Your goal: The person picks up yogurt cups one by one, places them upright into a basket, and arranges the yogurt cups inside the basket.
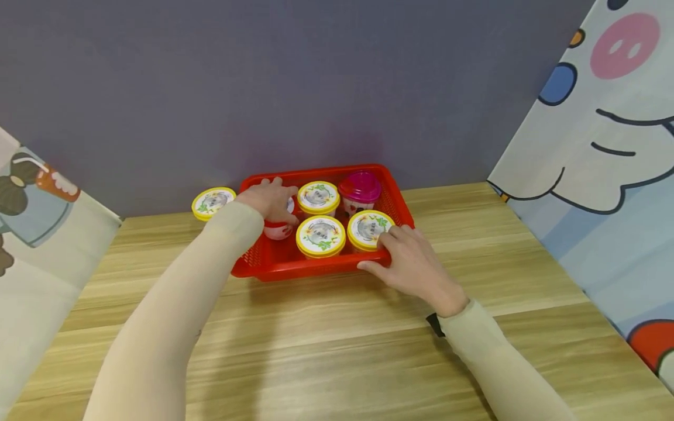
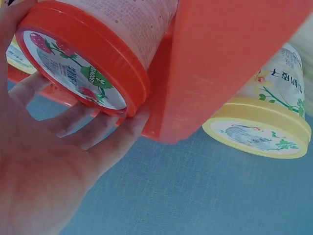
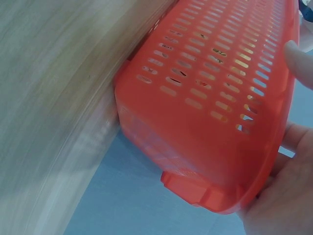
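My left hand (image 1: 270,200) reaches into the left end of a red plastic basket (image 1: 300,271) and holds a cup (image 1: 278,233). In the left wrist view the cup's red lid (image 2: 73,71), printed with strawberries, sits between my thumb and fingers. My right hand (image 1: 413,257) grips the basket's front right rim, thumb outside, fingers over the edge. Beside the held cup are a back yellow-lidded cup (image 1: 318,196), a front one (image 1: 320,235), another near my right hand (image 1: 370,228), and a cup with a magenta lid (image 1: 360,187).
Another yellow-lidded cup (image 1: 213,202) stands outside the basket, to its left. The basket rests on a wood-grain table (image 1: 337,351) close to a grey back panel (image 1: 337,88). Cartoon-printed panels (image 1: 590,146) border both sides.
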Tool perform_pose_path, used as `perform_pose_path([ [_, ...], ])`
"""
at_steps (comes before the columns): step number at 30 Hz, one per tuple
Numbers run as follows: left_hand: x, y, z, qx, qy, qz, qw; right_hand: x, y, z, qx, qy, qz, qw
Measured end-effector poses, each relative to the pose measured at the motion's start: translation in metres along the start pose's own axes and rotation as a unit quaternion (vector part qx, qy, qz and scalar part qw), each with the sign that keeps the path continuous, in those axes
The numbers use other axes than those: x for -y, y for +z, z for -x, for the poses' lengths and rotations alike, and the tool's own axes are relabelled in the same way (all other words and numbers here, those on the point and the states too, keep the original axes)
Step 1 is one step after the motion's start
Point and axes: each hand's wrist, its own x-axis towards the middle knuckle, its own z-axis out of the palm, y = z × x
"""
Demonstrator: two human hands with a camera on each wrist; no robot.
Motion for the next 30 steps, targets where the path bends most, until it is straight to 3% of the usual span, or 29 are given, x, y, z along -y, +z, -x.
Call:
perform_pose_path([
  [6, -0.001, -0.001, -0.001, -0.002, 0.001, -0.002, 1.0000, 0.000, 0.000, 0.000, -0.006, -0.001, 0.003, 1.0000],
  [30, 0.003, 0.007, -0.011, 0.021, -0.045, 0.046, 0.9977, 0.001, 0.001, 0.000, 0.005, 0.003, 0.004, 1.0000],
])
